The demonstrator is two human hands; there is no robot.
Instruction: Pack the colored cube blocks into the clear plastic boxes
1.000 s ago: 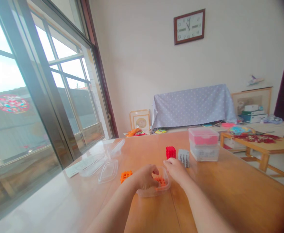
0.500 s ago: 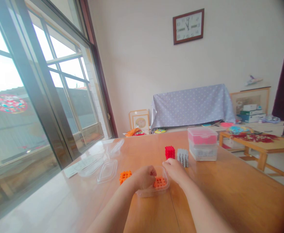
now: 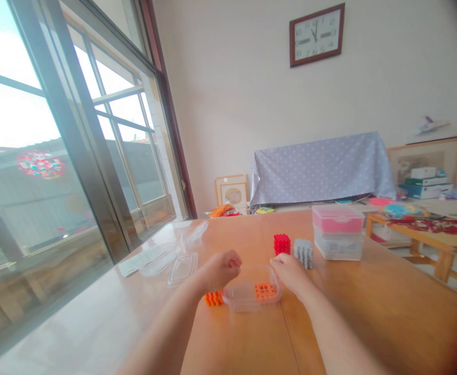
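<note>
Sunlit from the window on the left, the wooden table (image 3: 369,312) carries a clear plastic container (image 3: 251,296) at its middle. One orange lattice cube (image 3: 265,290) lies inside the container, towards its right end; another (image 3: 213,298) sits just outside its left wall. The right hand (image 3: 291,271) grips the container's right rim. The left hand (image 3: 220,271) hovers above the left rim, curled, possibly empty. Steadying the rim while loading seems wise.

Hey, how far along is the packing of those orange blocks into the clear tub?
One orange block already sits inside the clear tub. The right hand touches the tub's rim; the left hand hovers curled above it, its grip unclear. A second orange block lies outside beside the tub, and the lids are off.
</note>
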